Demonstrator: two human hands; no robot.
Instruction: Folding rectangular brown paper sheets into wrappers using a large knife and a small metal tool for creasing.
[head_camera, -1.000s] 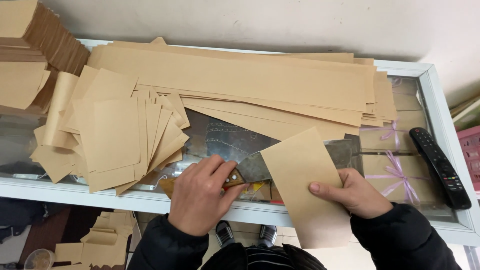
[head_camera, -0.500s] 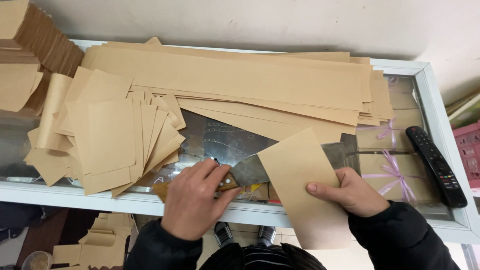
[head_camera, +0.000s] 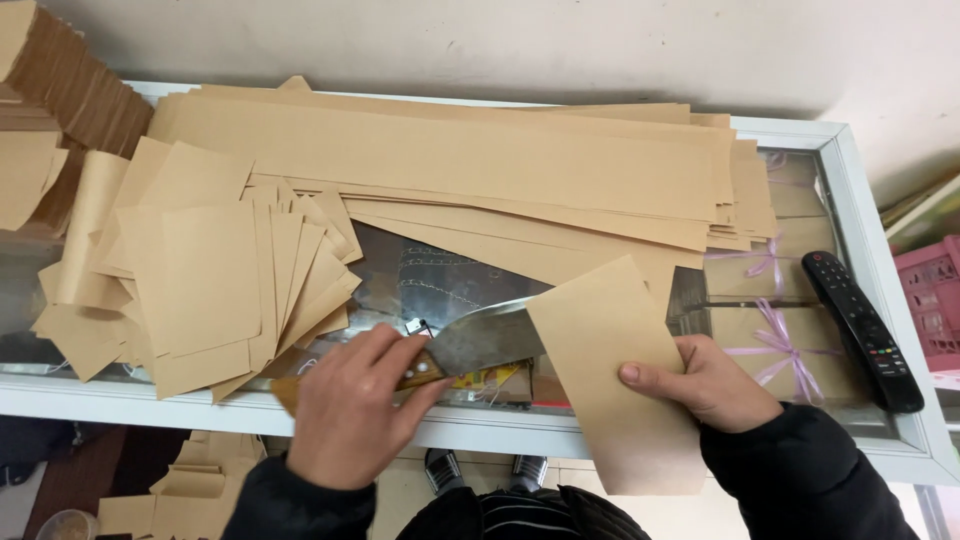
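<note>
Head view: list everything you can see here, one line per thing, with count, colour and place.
long paper strips: a stack, tan, across the back of the counter
cut paper sheets: a fanned pile, tan, left side of the counter
folded paper piece: one, tan, pinched by the right hand, over the blade
knife: one, grey broad blade with wooden handle, front centre
glass counter: one, white frame, under everything
remote control: one, black, right edge of the counter
ribboned packets: several, tan with purple ribbon, under the glass at right
crate: one, pink, far right
left hand: fingers wrapped on the knife handle
right hand: thumb on the folded paper piece
</note>
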